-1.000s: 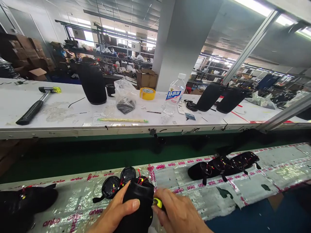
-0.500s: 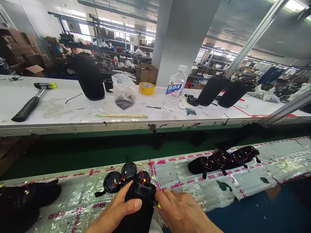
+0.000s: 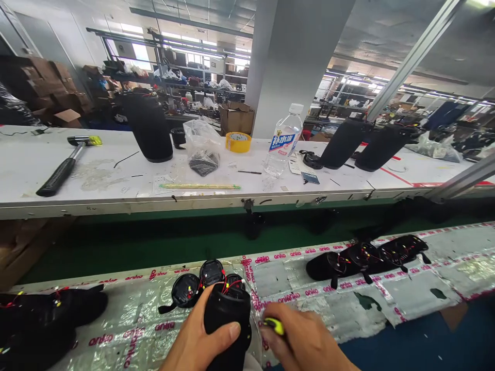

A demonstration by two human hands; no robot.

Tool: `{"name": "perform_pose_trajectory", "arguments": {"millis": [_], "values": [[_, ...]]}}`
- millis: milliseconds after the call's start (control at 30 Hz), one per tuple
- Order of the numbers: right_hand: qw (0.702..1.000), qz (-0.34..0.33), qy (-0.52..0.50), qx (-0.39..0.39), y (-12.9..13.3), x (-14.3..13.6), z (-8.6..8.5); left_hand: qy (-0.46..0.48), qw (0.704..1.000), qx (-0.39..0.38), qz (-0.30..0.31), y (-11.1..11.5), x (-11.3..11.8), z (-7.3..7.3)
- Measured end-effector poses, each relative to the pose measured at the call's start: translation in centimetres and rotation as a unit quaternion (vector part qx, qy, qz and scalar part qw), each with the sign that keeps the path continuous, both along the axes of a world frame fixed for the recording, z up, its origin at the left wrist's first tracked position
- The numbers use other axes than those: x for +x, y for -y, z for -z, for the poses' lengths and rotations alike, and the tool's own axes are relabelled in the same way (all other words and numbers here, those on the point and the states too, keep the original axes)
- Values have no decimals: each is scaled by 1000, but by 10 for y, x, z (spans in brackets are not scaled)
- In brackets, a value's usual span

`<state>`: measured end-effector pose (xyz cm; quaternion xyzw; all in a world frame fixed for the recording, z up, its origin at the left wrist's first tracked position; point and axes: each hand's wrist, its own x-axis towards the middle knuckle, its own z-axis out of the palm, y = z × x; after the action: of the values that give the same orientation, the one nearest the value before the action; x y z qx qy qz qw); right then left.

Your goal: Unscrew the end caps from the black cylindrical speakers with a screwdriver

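Observation:
My left hand [image 3: 197,340] is closed around a black fabric-covered speaker body [image 3: 227,314], thumb across its front, with its end tilted up and away from me. My right hand [image 3: 307,335] is just to the right of it, apart from the speaker, fingers closed around a small tool with a yellow-green and black handle [image 3: 274,324]. The tool's working end is hidden. Just beyond my left hand lie several round black speaker caps [image 3: 185,289] with red wires and small yellow connectors.
More black speaker bodies [image 3: 328,265] lie to the right on the taped covering [image 3: 278,278], others [image 3: 50,309] at the left. On the white bench [image 3: 100,178] are a hammer [image 3: 58,175], tape roll [image 3: 238,142], water bottle [image 3: 284,141] and standing speaker bodies [image 3: 149,129].
My right hand has drawn away to the right from the speaker body, tool still in it, showing more of the handle. The speaker is now more upright in my left hand. The view has shifted slightly.

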<state>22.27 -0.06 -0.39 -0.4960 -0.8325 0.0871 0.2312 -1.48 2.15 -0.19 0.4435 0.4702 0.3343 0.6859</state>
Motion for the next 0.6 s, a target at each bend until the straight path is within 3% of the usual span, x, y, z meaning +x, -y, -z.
{"name": "perform_pose_trajectory", "arguments": {"millis": [67, 133, 233, 367, 500, 600], "values": [[995, 57, -76, -39, 2, 2, 4, -64, 997, 19, -25, 3, 4, 2], [987, 72, -108, -97, 5, -1, 12, -124, 992, 28, -28, 6, 6, 4], [971, 112, -131, -164, 9, -11, 27, -139, 990, 37, -5, 10, 2, 7], [938, 169, -208, -222, 12, -9, 37, -6, 999, -43, 21, 5, -17, 12], [876, 123, -325, -335, 8, -1, 37, 139, 984, -104, 30, -4, -23, 21], [839, 102, -385, -370, 2, -5, 37, 227, 960, -137, 84, -6, -13, 23]]}}
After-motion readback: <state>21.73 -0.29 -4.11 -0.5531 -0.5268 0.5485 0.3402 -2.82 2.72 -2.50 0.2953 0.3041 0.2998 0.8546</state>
